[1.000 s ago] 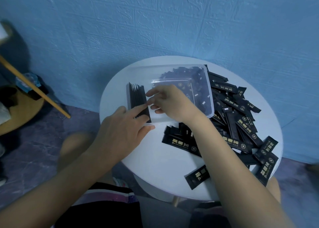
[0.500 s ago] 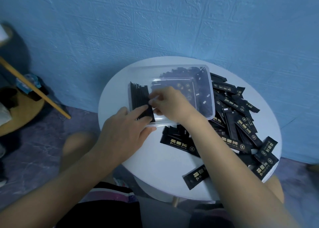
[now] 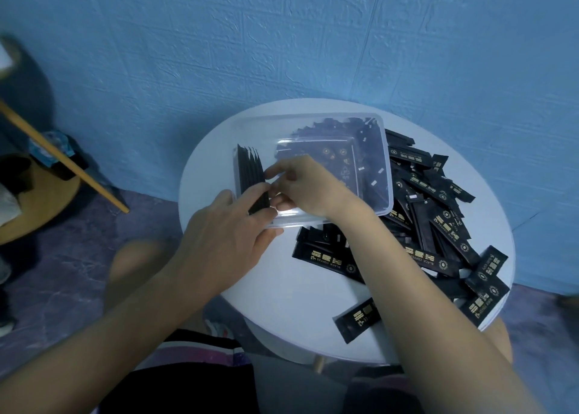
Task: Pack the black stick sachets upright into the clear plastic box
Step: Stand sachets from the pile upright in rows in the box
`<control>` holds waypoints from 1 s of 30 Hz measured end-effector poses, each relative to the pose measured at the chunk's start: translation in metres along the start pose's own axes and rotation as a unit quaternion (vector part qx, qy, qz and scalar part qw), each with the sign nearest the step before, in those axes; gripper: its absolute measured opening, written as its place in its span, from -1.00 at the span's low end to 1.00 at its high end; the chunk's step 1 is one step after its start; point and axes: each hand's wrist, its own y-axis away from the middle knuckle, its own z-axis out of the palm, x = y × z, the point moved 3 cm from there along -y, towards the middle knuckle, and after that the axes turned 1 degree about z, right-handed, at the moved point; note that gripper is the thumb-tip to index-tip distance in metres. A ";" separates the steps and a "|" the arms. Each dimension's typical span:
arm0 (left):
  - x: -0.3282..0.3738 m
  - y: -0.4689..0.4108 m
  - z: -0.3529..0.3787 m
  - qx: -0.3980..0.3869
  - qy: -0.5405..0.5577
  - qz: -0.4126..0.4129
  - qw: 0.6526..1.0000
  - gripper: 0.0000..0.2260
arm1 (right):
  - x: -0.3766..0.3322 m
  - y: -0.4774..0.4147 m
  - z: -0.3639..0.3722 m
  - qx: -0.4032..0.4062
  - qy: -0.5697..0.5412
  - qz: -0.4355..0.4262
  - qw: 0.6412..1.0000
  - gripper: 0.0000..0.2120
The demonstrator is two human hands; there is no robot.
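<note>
Several black stick sachets stand on edge as a tight row of sachets (image 3: 249, 171) at the left end of the clear plastic box (image 3: 387, 163). The box sits on the far half of a round white desk (image 3: 291, 297).

The left hand (image 3: 225, 238) comes from the near left. Its fingers are rather straight and lie on the near part of the row and over the front rim of the box, and its thumb is outside the left wall. The right hand (image 3: 308, 188) reaches into the box from the right with bent fingers. Its fingertips meet the right side of the row, close to the fingers of the left hand. I cannot tell if it pinches one sachet or only touches the row.

More black shapes with gold print show through the clear right part of the box. I cannot tell if they are inside it or under it.

Many loose sachets (image 3: 438, 222) lie flat in a pile on the right side of the desk, touching the box and crossing each other. Some reach the right edge. A single sachet (image 3: 357, 319) lies apart near the front edge, beside the right forearm.

Behind the desk is a blue textured wall (image 3: 282, 44). At the left, a wooden pole (image 3: 65, 160) leans across, above a purple floor (image 3: 78, 272).
</note>
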 end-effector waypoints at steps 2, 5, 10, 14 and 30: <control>0.000 0.000 0.000 0.002 0.003 0.000 1.000 -0.68 | 0.000 0.001 -0.002 -0.005 0.006 0.000 1.000 -0.69; -0.001 -0.002 0.001 0.000 0.005 0.005 1.000 -0.60 | 0.000 0.001 -0.002 -0.009 0.027 -0.003 1.000 -0.68; -0.004 -0.004 0.002 -0.005 0.006 0.005 1.000 -0.59 | 0.000 0.000 -0.001 -0.015 0.014 0.005 1.000 -0.66; -0.007 -0.006 0.002 -0.025 0.004 0.005 1.000 -0.56 | -0.001 -0.002 -0.001 -0.027 0.023 0.010 0.999 -0.66; -0.013 -0.008 0.010 -0.016 0.037 -0.011 0.999 -0.52 | -0.006 0.027 -0.019 0.054 0.145 -0.086 0.984 -0.74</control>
